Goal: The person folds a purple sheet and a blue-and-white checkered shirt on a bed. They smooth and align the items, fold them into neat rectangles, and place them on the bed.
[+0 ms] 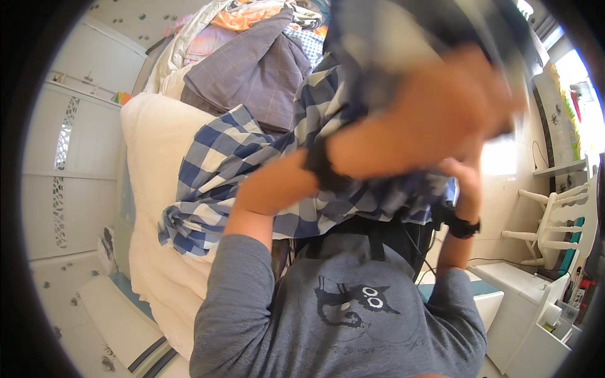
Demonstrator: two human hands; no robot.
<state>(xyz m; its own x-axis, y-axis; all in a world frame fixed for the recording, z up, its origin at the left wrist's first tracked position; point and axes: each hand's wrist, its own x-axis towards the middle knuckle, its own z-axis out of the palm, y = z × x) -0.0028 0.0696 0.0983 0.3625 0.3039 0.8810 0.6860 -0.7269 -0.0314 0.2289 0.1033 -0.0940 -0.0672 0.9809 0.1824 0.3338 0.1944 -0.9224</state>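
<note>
A blue and white checked cloth [208, 141] lies bunched across the bed in front of me and rises, blurred by motion, at the upper right. My left hand [449, 101] reaches across to the right and appears closed on the raised part, though its fingers are blurred. Just below it, my right hand [465, 177] is beside the same cloth, thumb showing; the other hand hides most of its fingers, so its grip is unclear. A black band is on each wrist. A grey-purple cloth with thin lines [255, 71] lies beyond the checked one.
Under the cloths is a cream bed cover [156, 141]. More fabric, including an orange piece [246, 18], is heaped at the far end. White cabinets [71, 141] stand to the left. A white wooden chair [562, 222] and a white cabinet [510, 293] are on the right.
</note>
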